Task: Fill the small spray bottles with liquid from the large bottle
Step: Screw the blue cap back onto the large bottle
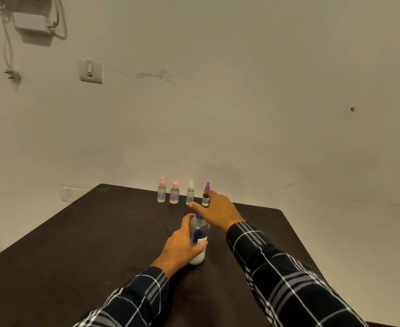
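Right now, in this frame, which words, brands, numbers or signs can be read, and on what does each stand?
No text here can be read.
Label on the large bottle, partly covered by the left hand: too blurred to read.
Small spray bottles: too small to show any print.
Wall switch: no legible marking.
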